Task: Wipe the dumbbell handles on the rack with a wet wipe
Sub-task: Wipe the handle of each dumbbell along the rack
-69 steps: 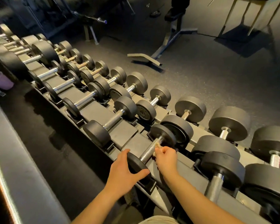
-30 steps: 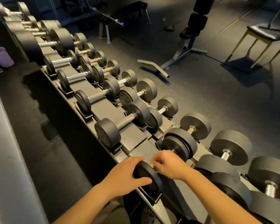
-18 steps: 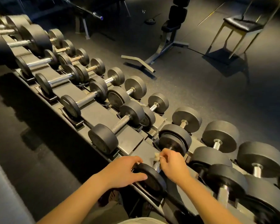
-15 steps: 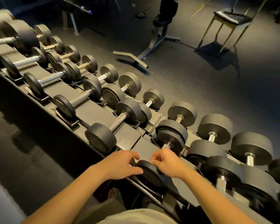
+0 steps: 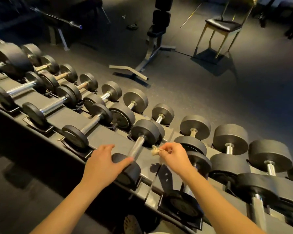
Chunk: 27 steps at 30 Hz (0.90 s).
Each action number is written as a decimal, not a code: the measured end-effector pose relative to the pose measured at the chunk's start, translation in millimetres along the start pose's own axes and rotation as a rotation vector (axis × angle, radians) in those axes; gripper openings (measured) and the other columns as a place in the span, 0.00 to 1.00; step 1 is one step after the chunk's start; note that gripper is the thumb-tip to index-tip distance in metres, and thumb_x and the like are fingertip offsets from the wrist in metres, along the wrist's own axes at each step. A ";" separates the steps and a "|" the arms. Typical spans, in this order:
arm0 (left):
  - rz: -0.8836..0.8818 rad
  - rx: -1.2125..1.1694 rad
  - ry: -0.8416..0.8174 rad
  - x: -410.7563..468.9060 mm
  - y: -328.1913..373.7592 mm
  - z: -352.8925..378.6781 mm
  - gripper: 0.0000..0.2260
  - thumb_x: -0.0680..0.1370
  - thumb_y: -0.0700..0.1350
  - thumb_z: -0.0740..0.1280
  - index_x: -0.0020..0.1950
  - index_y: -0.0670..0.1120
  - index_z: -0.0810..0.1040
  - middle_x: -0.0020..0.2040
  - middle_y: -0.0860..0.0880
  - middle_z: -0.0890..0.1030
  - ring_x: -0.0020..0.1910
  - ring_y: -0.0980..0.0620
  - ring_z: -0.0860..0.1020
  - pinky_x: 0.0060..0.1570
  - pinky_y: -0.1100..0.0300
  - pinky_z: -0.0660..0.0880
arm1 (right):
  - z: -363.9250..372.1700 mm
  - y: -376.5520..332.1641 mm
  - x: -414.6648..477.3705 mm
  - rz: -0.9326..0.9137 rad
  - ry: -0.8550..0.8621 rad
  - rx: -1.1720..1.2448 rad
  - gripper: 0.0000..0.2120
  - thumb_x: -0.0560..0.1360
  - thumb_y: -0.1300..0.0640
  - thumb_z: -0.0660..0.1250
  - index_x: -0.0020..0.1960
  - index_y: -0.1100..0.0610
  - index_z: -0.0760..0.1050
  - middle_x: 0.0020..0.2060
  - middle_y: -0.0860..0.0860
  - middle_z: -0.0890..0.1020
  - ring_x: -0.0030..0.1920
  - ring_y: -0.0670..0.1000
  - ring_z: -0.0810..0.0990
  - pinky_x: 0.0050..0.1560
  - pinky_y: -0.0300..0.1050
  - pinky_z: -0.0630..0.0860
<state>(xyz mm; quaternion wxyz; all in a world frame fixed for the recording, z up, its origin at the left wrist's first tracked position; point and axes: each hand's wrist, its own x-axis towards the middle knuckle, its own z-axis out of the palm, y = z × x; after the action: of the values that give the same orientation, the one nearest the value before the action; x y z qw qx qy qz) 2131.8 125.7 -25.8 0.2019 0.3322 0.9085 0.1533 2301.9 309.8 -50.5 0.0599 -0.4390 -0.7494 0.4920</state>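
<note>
A long grey rack (image 5: pixel 107 132) holds two rows of black dumbbells with chrome handles. My left hand (image 5: pixel 102 163) rests on the near head (image 5: pixel 130 169) of one dumbbell, thumb over its top. That dumbbell's knurled handle (image 5: pixel 136 146) is bare and fully visible. My right hand (image 5: pixel 174 155) hovers just right of the handle, off the metal, pinching a small crumpled wet wipe (image 5: pixel 155 150) between thumb and fingers.
More dumbbells (image 5: pixel 230 137) fill the rack to the right and to the left (image 5: pixel 46 107). Across the dark floor stand a weight bench (image 5: pixel 152 46), a barbell on a stand (image 5: pixel 57 19) and a chair (image 5: pixel 222 29). My shoe (image 5: pixel 131 223) shows below the rack.
My right hand has lifted off the handle and moved right with the wipe, leaving the handle uncovered. My left hand stays on the near head. The view has shifted.
</note>
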 end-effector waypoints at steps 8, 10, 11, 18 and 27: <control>-0.145 -0.138 -0.270 -5.3 -9.7 25.2 0.60 0.61 0.79 0.69 0.83 0.52 0.49 0.79 0.50 0.65 0.74 0.48 0.68 0.68 0.52 0.72 | 44.4 -22.0 55.7 -0.073 0.067 -0.090 0.06 0.80 0.55 0.67 0.48 0.48 0.83 0.38 0.44 0.82 0.39 0.47 0.80 0.43 0.51 0.82; -0.152 -0.183 -0.274 -5.1 -11.3 26.1 0.59 0.62 0.77 0.72 0.83 0.53 0.50 0.78 0.51 0.65 0.73 0.50 0.67 0.67 0.54 0.71 | 47.8 -20.6 69.3 -0.124 0.075 -0.189 0.07 0.81 0.54 0.66 0.47 0.48 0.82 0.38 0.44 0.81 0.38 0.46 0.79 0.41 0.50 0.81; -0.159 -0.201 -0.287 -5.2 -12.5 26.4 0.59 0.62 0.77 0.72 0.83 0.53 0.49 0.79 0.52 0.63 0.74 0.50 0.66 0.68 0.54 0.70 | 48.6 -19.1 75.2 -0.172 0.079 -0.279 0.06 0.81 0.53 0.66 0.48 0.48 0.82 0.40 0.45 0.81 0.39 0.46 0.78 0.41 0.47 0.79; -0.245 -0.297 -0.291 -7.5 -7.9 22.8 0.57 0.64 0.72 0.76 0.83 0.56 0.48 0.80 0.55 0.60 0.77 0.52 0.61 0.74 0.53 0.65 | 59.4 -6.7 81.0 -0.374 -0.005 -0.622 0.09 0.83 0.53 0.63 0.57 0.53 0.82 0.49 0.50 0.78 0.44 0.52 0.81 0.47 0.45 0.80; -0.313 -0.322 -0.256 -6.5 -3.7 26.4 0.58 0.57 0.75 0.76 0.80 0.60 0.54 0.73 0.60 0.66 0.70 0.56 0.69 0.70 0.51 0.72 | 75.0 -7.4 61.1 -0.327 -0.642 -0.006 0.07 0.79 0.55 0.67 0.48 0.53 0.83 0.42 0.45 0.83 0.45 0.46 0.80 0.50 0.48 0.79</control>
<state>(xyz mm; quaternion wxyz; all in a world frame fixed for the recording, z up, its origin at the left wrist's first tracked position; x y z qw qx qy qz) 2146.7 122.5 -48.6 0.3866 0.1679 0.8798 0.2197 2221.2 301.3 -103.7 -0.1017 -0.1368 -0.7917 0.5866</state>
